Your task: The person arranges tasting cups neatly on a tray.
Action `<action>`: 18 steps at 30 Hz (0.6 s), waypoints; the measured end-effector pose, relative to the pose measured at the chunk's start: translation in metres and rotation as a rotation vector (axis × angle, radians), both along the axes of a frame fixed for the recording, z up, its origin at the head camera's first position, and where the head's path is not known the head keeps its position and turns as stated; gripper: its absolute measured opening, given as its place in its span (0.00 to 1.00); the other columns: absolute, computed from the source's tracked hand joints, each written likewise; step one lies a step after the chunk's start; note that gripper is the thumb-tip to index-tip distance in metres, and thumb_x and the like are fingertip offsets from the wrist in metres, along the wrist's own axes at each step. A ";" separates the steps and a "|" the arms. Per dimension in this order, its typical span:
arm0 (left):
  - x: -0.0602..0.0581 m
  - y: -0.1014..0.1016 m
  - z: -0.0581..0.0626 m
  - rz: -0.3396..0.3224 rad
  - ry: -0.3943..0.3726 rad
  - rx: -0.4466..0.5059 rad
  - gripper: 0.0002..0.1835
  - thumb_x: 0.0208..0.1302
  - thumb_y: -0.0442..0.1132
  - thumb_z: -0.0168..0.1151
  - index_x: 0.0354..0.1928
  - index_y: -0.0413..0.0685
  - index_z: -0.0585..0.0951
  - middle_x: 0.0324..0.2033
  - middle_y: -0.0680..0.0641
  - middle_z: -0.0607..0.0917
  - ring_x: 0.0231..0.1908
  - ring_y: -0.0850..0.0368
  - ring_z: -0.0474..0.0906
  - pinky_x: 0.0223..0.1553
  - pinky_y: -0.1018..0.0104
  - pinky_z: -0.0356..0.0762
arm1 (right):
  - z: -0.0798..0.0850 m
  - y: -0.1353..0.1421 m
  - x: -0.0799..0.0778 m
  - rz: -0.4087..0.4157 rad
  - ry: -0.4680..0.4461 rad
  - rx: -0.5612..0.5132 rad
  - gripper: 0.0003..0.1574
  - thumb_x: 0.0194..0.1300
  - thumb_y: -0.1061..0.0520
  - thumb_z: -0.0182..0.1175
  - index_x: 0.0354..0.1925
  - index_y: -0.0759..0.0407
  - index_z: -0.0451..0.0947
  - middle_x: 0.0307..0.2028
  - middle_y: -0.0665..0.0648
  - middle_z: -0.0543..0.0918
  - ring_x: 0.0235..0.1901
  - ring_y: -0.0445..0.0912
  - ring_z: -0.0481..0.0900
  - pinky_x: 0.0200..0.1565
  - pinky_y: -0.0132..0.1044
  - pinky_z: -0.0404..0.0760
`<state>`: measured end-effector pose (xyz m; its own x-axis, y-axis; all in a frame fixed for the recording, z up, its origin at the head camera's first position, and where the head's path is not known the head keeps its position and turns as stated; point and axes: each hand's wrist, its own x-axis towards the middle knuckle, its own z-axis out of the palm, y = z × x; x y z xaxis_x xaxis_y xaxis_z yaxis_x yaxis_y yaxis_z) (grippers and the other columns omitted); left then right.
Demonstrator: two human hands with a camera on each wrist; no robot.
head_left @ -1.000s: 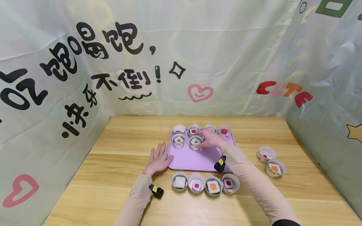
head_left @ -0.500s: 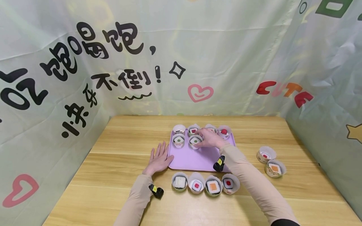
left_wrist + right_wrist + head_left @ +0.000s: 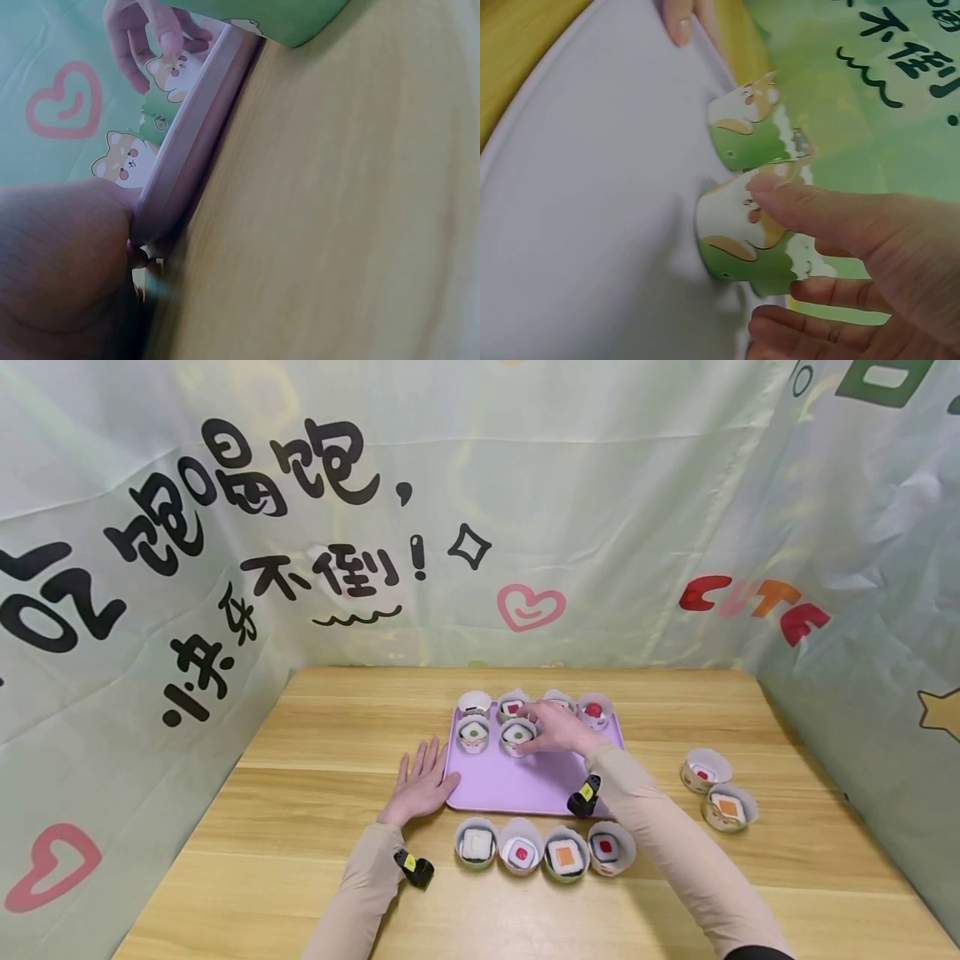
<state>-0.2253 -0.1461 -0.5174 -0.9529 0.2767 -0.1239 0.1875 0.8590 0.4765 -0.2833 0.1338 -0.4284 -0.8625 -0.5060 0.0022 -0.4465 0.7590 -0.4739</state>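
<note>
right hand point(image 3: 557, 728): grip pinching a paper cup point(image 3: 731, 232), thumb on its printed wall, the lower fingers curled; forefinger mostly hidden from me. the cup stood upright on the lilac tray point(image 3: 506, 787) and held a white piece with a green centre. a matching cup point(image 3: 473, 739) stood just to its left. four more cups lined the tray's far edge, the rightmost cup point(image 3: 595, 713) with a red ball-like topping.

left hand point(image 3: 417, 789): grip spread, palm down on the wooden desk point(image 3: 300, 822), thumb touching the tray's left edge.

nearer the person, a row of four cups point(image 3: 521, 858) stood side by side below the tray. two cups point(image 3: 727, 810) stood together, well apart, on the right.
</note>
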 end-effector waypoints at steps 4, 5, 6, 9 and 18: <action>0.000 0.000 0.000 -0.001 -0.001 -0.008 0.38 0.78 0.58 0.37 0.81 0.47 0.47 0.81 0.43 0.38 0.81 0.45 0.29 0.79 0.42 0.21 | 0.002 0.008 0.003 0.002 0.035 -0.031 0.39 0.52 0.49 0.78 0.58 0.65 0.78 0.42 0.65 0.84 0.41 0.54 0.79 0.46 0.46 0.78; 0.000 0.000 0.000 -0.002 -0.001 -0.010 0.38 0.78 0.58 0.37 0.81 0.47 0.47 0.81 0.43 0.38 0.81 0.45 0.29 0.79 0.42 0.21 | 0.002 0.010 0.004 0.004 0.048 -0.043 0.39 0.52 0.49 0.78 0.58 0.66 0.78 0.40 0.65 0.83 0.38 0.53 0.78 0.43 0.44 0.77; 0.000 0.000 0.000 -0.003 0.000 -0.009 0.38 0.78 0.58 0.37 0.81 0.47 0.47 0.81 0.43 0.38 0.81 0.44 0.29 0.79 0.42 0.21 | 0.002 0.013 0.004 0.001 0.053 -0.063 0.39 0.53 0.50 0.78 0.58 0.67 0.78 0.38 0.66 0.82 0.37 0.53 0.77 0.42 0.42 0.75; -0.001 0.000 0.000 -0.006 -0.011 -0.012 0.37 0.78 0.58 0.36 0.81 0.48 0.46 0.81 0.44 0.37 0.81 0.45 0.29 0.78 0.42 0.20 | 0.003 0.021 0.008 0.004 0.064 -0.128 0.37 0.55 0.54 0.76 0.58 0.70 0.77 0.37 0.67 0.81 0.36 0.55 0.78 0.43 0.42 0.75; -0.003 -0.001 -0.001 -0.006 -0.019 -0.032 0.37 0.79 0.58 0.35 0.81 0.49 0.45 0.81 0.44 0.36 0.81 0.46 0.28 0.78 0.43 0.19 | 0.011 0.057 0.017 -0.014 0.139 -0.148 0.27 0.60 0.59 0.70 0.56 0.70 0.79 0.44 0.70 0.85 0.34 0.53 0.82 0.41 0.45 0.82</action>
<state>-0.2282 -0.1470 -0.5187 -0.9487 0.2778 -0.1511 0.1835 0.8727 0.4524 -0.2663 0.1904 -0.4176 -0.8557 -0.4792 0.1950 -0.5051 0.6922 -0.5154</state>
